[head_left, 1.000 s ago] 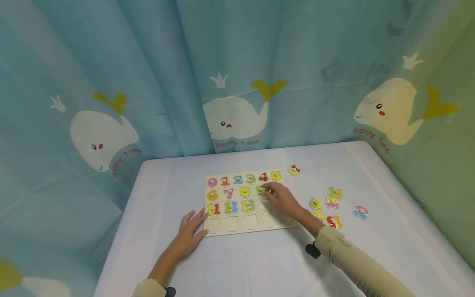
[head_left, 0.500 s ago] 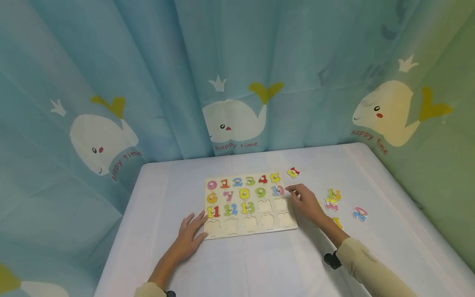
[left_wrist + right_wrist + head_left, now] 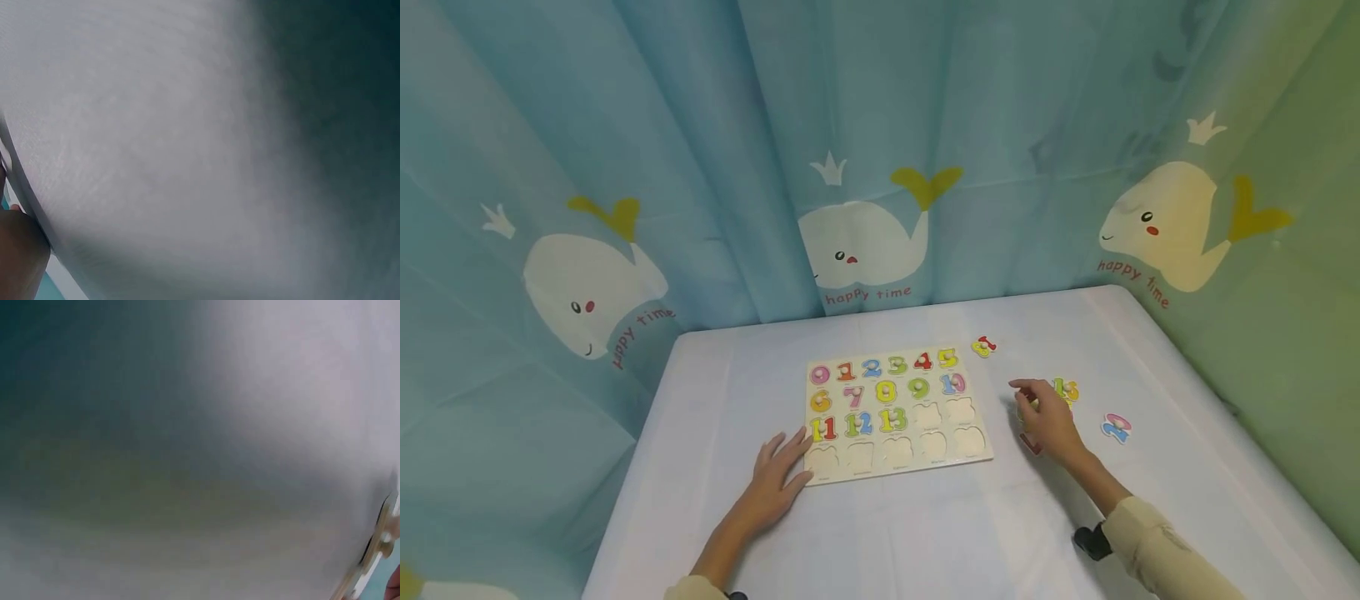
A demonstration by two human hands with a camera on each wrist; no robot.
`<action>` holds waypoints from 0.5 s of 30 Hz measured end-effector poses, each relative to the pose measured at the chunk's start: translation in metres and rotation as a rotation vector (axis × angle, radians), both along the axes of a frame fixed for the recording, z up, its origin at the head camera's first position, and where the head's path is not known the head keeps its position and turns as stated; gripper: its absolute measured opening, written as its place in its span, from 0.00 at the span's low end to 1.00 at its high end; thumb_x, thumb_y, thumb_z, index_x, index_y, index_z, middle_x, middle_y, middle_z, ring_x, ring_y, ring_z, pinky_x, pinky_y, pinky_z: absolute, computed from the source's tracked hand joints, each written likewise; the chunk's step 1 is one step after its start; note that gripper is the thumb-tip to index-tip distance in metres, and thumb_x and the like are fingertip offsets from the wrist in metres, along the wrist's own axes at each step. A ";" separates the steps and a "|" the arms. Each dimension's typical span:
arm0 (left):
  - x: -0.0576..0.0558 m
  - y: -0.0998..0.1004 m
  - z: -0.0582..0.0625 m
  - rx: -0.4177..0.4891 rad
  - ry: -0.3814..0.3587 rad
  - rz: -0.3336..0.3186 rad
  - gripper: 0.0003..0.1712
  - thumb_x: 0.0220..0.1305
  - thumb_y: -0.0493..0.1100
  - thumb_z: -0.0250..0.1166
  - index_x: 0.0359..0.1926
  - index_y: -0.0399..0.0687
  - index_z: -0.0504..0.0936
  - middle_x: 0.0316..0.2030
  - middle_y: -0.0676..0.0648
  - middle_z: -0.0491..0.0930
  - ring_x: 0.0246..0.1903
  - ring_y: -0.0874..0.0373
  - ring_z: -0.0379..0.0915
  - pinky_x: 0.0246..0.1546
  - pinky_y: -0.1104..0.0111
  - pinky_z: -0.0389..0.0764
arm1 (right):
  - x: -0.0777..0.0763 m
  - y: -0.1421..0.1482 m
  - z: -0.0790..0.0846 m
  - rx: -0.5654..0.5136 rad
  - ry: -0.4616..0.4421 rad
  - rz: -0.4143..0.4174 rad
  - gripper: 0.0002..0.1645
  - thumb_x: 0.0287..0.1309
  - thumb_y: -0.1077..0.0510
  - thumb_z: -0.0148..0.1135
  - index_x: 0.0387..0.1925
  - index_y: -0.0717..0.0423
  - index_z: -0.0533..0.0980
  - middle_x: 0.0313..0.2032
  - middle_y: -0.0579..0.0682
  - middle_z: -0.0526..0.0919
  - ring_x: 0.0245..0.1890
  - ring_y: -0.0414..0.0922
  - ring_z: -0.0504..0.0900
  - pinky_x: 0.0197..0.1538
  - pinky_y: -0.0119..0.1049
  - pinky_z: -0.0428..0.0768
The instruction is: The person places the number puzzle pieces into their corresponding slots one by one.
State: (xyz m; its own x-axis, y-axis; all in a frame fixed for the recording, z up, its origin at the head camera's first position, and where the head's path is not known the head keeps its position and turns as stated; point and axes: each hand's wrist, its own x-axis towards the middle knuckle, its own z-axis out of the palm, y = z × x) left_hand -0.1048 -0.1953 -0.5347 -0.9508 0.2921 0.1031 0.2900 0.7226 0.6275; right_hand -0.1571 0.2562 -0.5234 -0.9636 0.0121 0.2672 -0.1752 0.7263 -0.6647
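A wooden number puzzle board [image 3: 898, 475] lies on the table in the head view, with number pieces in its upper rows and bare recesses below. My left hand [image 3: 771, 479] rests with spread fingers against its left edge; part of that hand [image 3: 22, 256] shows in the left wrist view. Right of the board, my right hand [image 3: 1051, 425] hovers over loose number pieces, its index finger and thumb apart with nothing visible between them. It partly covers the pieces there. A green and orange piece [image 3: 1065, 390] shows just past it. Piece edges [image 3: 382, 540] appear in the right wrist view.
A pink and blue 20 piece [image 3: 1117, 427] lies farther right on the white table [image 3: 880, 542]. One yellow and red piece [image 3: 983, 347] is near the board's far right corner. A blue curtain [image 3: 722, 208] with whales hangs behind the table.
My right hand has moved right, from the second row of the board to above the loose pieces. The 10 piece, hidden earlier, now shows in the board. My left hand stays at the board's edge.
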 end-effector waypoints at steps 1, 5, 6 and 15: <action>0.000 0.000 0.000 0.001 0.005 -0.001 0.29 0.61 0.41 0.62 0.64 0.44 0.70 0.67 0.45 0.61 0.66 0.40 0.45 0.62 0.39 0.45 | 0.001 0.003 0.001 0.002 0.001 -0.001 0.12 0.62 0.64 0.57 0.48 0.61 0.77 0.35 0.51 0.76 0.32 0.44 0.71 0.27 0.31 0.70; 0.002 0.000 0.002 0.002 -0.005 0.010 0.29 0.61 0.41 0.62 0.64 0.44 0.70 0.67 0.45 0.61 0.66 0.40 0.45 0.61 0.39 0.47 | 0.002 0.014 0.005 0.029 0.044 0.015 0.12 0.65 0.63 0.54 0.48 0.62 0.77 0.33 0.51 0.75 0.28 0.42 0.67 0.25 0.31 0.67; 0.002 0.000 0.003 0.001 -0.010 0.014 0.29 0.61 0.41 0.62 0.64 0.44 0.70 0.67 0.45 0.61 0.67 0.40 0.45 0.62 0.39 0.47 | 0.003 0.018 0.007 0.031 0.062 0.019 0.12 0.65 0.63 0.53 0.47 0.63 0.77 0.32 0.51 0.75 0.28 0.42 0.67 0.25 0.32 0.67; 0.000 0.000 0.002 -0.011 -0.016 0.007 0.30 0.62 0.42 0.62 0.65 0.45 0.69 0.68 0.46 0.59 0.67 0.41 0.44 0.61 0.39 0.49 | 0.010 0.045 0.015 0.002 0.038 -0.007 0.13 0.65 0.64 0.52 0.49 0.64 0.75 0.34 0.55 0.76 0.26 0.46 0.79 0.25 0.30 0.70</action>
